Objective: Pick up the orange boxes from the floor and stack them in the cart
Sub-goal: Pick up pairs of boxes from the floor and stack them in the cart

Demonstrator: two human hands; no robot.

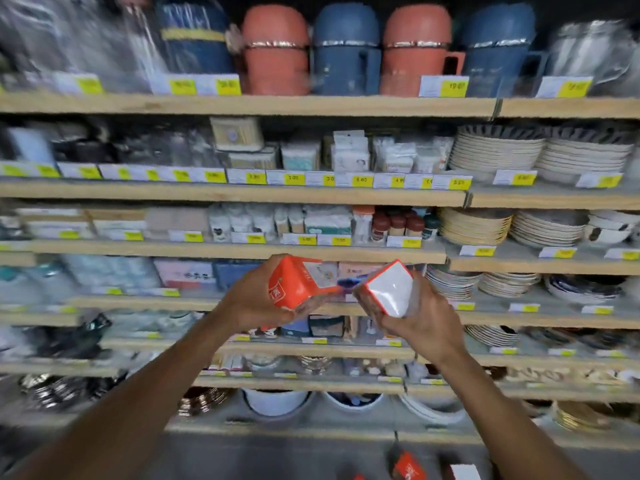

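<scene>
My left hand grips an orange box with a white label, held up in front of the shelves. My right hand grips a second orange box, whose white face is turned toward me. The two boxes are close together at chest height, a small gap between them. Down on the floor at the bottom edge lie more orange boxes, partly cut off by the frame. The cart is not in view.
A wall of wooden shelves fills the view. It holds orange and blue flasks on top, stacks of plates at the right, small packaged goods in the middle and bowls low down. The view is motion-blurred.
</scene>
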